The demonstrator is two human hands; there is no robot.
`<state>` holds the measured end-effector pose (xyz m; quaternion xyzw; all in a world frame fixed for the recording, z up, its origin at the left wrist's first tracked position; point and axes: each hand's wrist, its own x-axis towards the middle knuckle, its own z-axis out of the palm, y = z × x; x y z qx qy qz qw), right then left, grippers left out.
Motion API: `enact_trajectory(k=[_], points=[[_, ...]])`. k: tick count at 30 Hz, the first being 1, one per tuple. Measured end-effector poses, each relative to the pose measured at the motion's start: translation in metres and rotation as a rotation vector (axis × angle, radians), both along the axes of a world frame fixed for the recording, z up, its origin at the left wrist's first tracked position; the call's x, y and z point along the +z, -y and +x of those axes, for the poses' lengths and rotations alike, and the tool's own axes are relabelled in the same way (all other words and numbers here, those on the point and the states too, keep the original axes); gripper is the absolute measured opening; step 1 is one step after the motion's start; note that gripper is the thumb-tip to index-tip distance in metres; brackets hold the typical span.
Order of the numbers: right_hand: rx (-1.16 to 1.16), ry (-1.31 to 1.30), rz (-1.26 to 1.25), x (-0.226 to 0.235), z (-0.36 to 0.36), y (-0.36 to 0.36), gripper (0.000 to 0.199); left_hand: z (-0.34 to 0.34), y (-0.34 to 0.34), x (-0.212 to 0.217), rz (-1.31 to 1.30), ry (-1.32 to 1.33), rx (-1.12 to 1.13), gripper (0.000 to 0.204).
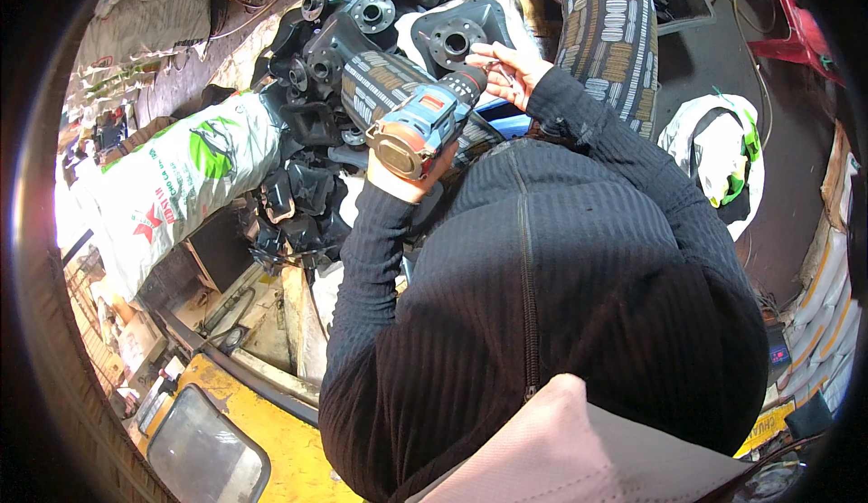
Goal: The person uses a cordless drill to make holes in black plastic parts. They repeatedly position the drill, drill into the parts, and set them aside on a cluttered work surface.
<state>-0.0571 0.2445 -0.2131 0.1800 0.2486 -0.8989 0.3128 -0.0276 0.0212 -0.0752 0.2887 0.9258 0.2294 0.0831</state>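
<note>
My left hand [398,180] grips the handle of a blue and black cordless drill [423,123], which points up toward my right hand. My right hand [508,67] is at the drill's chuck, fingers curled around a small metal bit. Just beyond the hands lies a black cast metal part with a round flanged hole [455,42]. My patterned trouser legs [608,37] stretch away on either side of it.
A heap of black flanged metal castings [312,141] lies to the left. A white printed sack [185,182] rests against it. A white and green bag [719,155] is on the right floor, with a red stool [787,14] beyond. Yellow machinery [271,440] sits below.
</note>
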Motion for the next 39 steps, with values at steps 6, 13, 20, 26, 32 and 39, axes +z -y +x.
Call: enact_trajectory(k=[6, 13, 20, 26, 32, 39], points=[[0.043, 0.089, -0.131, 0.005, 0.005, 0.013, 0.032, -0.008, -0.005, 0.003, -0.030, -0.029, -0.008, 0.034], [0.102, 0.116, 0.038, 0.009, 0.003, 0.020, 0.024, -0.005, -0.005, -0.001, 0.031, -0.051, 0.081, 0.034], [-0.137, 0.110, -0.162, 0.003, -0.004, 0.019, 0.015, -0.005, 0.013, 0.003, -0.094, 0.098, 0.004, 0.051], [-0.149, 0.182, -0.254, 0.003, -0.012, 0.019, 0.008, 0.008, 0.017, -0.001, 0.085, -0.012, 0.117, 0.033], [-0.127, 0.167, -0.145, 0.014, -0.014, 0.028, 0.027, 0.001, 0.021, -0.002, 0.075, 0.040, 0.121, 0.032], [-0.133, 0.215, -0.018, 0.007, -0.025, 0.036, 0.024, -0.014, 0.019, 0.008, -0.003, 0.011, 0.002, 0.031]])
